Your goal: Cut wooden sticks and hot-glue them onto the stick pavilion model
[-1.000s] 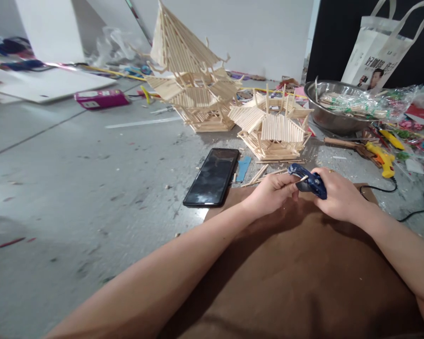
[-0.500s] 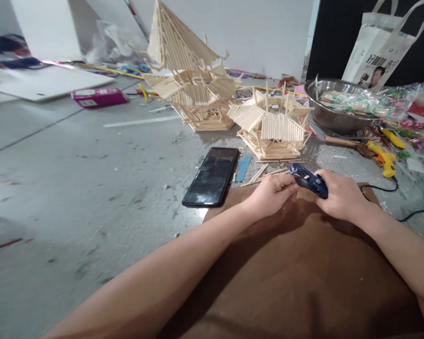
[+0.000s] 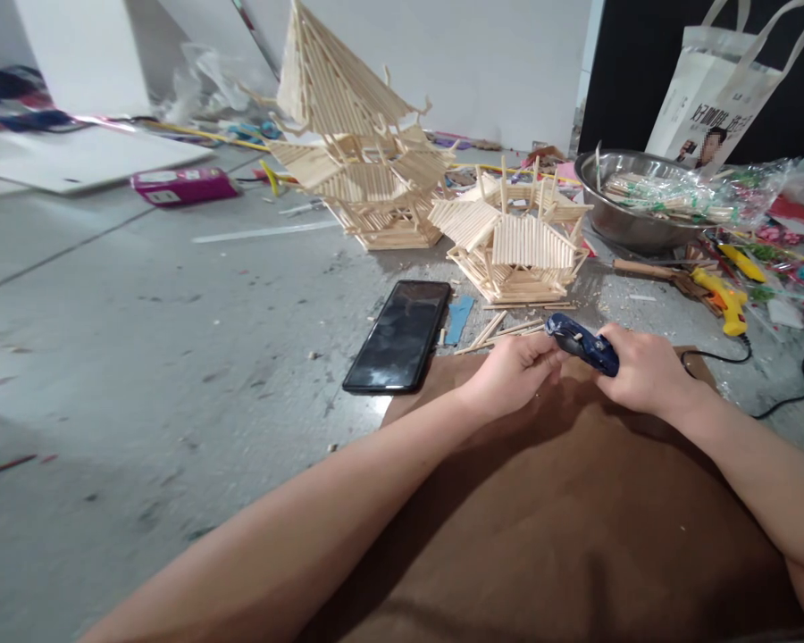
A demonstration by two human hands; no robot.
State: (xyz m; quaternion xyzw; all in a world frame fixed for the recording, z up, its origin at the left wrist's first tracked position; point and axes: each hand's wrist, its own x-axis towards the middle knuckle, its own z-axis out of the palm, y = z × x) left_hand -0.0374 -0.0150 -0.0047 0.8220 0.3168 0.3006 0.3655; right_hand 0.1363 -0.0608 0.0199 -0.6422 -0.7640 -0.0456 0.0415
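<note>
My right hand [image 3: 647, 371] is wrapped round a dark blue hand cutter [image 3: 580, 344], whose head points left toward my other hand. My left hand [image 3: 513, 371] has its fingers pinched together close beside the cutter's head; what they hold, if anything, is too small to make out. Both hands are over a brown sheet [image 3: 576, 500]. Just beyond them lie several loose thin wooden sticks [image 3: 489, 332]. Behind these stands a low six-sided model of wooden sticks [image 3: 532, 241], with roof panels and upright posts.
A taller stick pagoda [image 3: 348, 98] stands at the back. Left of my hands lie a black phone [image 3: 398, 335] and a blue strip [image 3: 459, 320]. To the right are a steel bowl [image 3: 620, 210] of bagged sticks, a yellow glue gun [image 3: 727, 299] with its cord, and a white bag [image 3: 724, 98].
Both hands hold nearly the same pose, with the cutter hardly moved. The whole view has shifted very slightly.
</note>
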